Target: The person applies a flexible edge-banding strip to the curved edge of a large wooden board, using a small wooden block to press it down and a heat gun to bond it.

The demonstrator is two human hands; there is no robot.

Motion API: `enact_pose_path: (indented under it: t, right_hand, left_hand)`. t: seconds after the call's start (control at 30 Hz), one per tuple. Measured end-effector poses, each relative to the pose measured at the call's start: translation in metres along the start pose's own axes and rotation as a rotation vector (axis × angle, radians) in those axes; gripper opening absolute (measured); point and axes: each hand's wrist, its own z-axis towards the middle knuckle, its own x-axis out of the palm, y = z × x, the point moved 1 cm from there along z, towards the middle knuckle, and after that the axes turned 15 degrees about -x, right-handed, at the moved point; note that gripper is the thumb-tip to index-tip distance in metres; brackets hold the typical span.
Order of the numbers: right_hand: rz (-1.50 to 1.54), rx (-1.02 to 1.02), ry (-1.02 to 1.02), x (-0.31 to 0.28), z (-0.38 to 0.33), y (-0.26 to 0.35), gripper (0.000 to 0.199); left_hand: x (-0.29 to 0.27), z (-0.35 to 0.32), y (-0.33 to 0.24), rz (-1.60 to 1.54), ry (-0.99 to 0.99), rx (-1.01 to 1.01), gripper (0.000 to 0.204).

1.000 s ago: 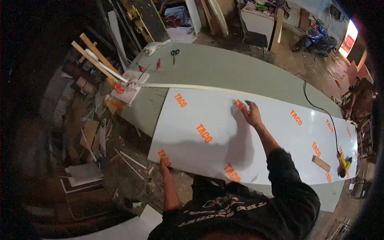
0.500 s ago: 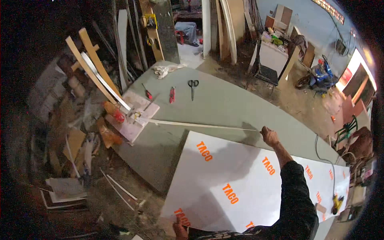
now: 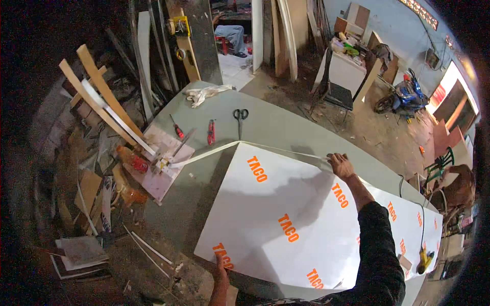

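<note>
A large white panel (image 3: 255, 204) with orange lettering lies over the grey-green tabletop. My left hand (image 3: 220, 278) grips its near left edge, thumb on top; the fingers underneath are hidden. At its far edge, my right hand (image 3: 340, 166) is closed on the end of a thin pale edging strip (image 3: 206, 153). From there the strip runs left along the far edge, bends at the panel's far left corner and reaches a small fixture (image 3: 163, 163) on a pinkish board (image 3: 158, 183).
Beyond the panel lie scissors (image 3: 240, 120), red-handled pliers (image 3: 211, 131), a red screwdriver (image 3: 176, 127) and a white cloth (image 3: 206, 94). A yellow power tool (image 3: 424, 261) with a cable rests on the panel's right end. Curved wooden rails (image 3: 97, 107) rise behind the fixture. Offcuts litter the floor at left.
The panel has shifted toward the far left, its corner now meeting the strip, which was straight before and now bends there. My left hand has moved up with the panel's edge; my right keeps the strip.
</note>
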Motion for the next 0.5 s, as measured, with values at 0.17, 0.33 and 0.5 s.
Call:
enact_pose_path:
  t: [0.17, 0.33, 0.5]
  right_hand:
    - [0.073, 0.208, -0.036, 0.036, 0.016, -0.008, 0.023]
    - [0.058, 0.255, -0.109, 0.055, 0.021, -0.029, 0.023]
    - [0.127, 0.279, -0.093, 0.068, 0.026, -0.042, 0.023]
  left_hand:
    - [-0.001, -0.01, -0.005, 0.084, -0.048, 0.007, 0.037]
    - [-0.005, -0.017, 0.0, 0.193, -0.089, -0.108, 0.045]
    - [-0.022, -0.018, 0.03, 0.045, -0.092, -0.208, 0.047]
